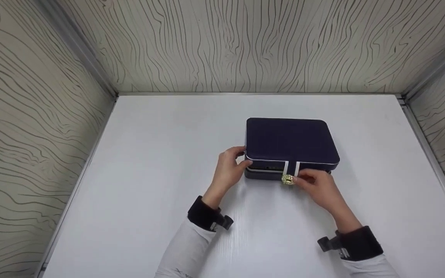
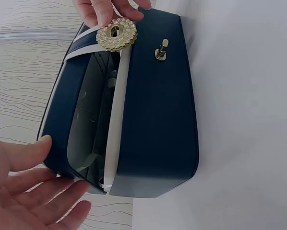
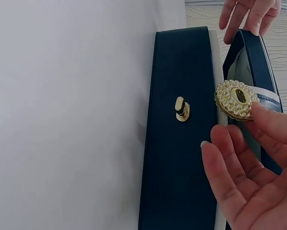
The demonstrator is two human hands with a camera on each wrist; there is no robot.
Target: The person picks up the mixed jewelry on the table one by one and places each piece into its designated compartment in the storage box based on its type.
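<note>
A dark blue box (image 1: 292, 139) with a rounded lid lies on the table, its lid raised slightly along the front. My left hand (image 1: 228, 166) holds the lid's front left corner, thumb on the front face and fingers at the side. From the lid's front hangs a white-edged strap (image 1: 292, 168), ending in a round gold clasp (image 3: 237, 99) set with beads. My right hand (image 1: 317, 187) pinches that clasp by its edge between thumb and finger. A gold turn-lock post (image 2: 161, 50) stands on the front of the box's base (image 2: 153, 120), apart from the clasp.
The white table (image 1: 160, 154) extends around the box. A back wall (image 1: 238, 46) and a left wall (image 1: 29, 127), both with a wavy line pattern, border it. Through the gap under the lid, the pale lining (image 2: 88, 115) shows.
</note>
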